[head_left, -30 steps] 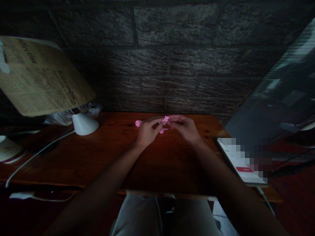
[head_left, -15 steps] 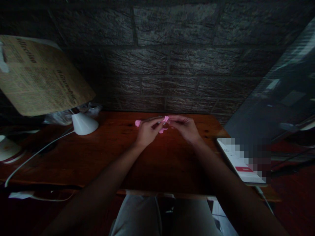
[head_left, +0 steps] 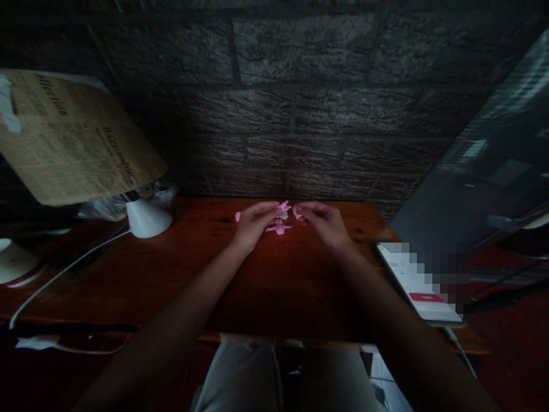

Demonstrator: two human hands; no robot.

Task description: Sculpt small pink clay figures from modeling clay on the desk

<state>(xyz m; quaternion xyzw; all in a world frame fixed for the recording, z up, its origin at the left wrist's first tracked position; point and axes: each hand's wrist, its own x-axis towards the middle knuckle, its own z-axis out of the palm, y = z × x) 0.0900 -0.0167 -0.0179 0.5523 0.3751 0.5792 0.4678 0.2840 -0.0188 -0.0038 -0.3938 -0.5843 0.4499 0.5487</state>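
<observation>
My left hand (head_left: 253, 224) pinches a small pink piece, soft-looking like modelling clay (head_left: 283, 207), between thumb and fingers above the table. Just to its right, my right hand (head_left: 321, 222) is closed in a pinch, and a pale pink bit (head_left: 297, 213) shows at its fingertips. A small gap separates the two hands. Below them on the table lies a pink figure-like shape (head_left: 280, 228) with thin arms to each side. A whitish lump (head_left: 283, 215) is partly visible behind the left fingers. Another pink lump (head_left: 238, 216) peeks out left of my left hand.
A lamp with a newsprint-patterned shade (head_left: 81, 143) and white base (head_left: 148, 218) stands at the left, its white cord (head_left: 68, 272) crossing the wooden table (head_left: 291, 286). A white cup (head_left: 15, 263) is at the far left. A phone or tablet (head_left: 412, 280) lies at the right edge.
My hands have moved slightly apart, and the pink piece stays in the left fingers. The figure-like shape on the table shows more fully beneath them.
</observation>
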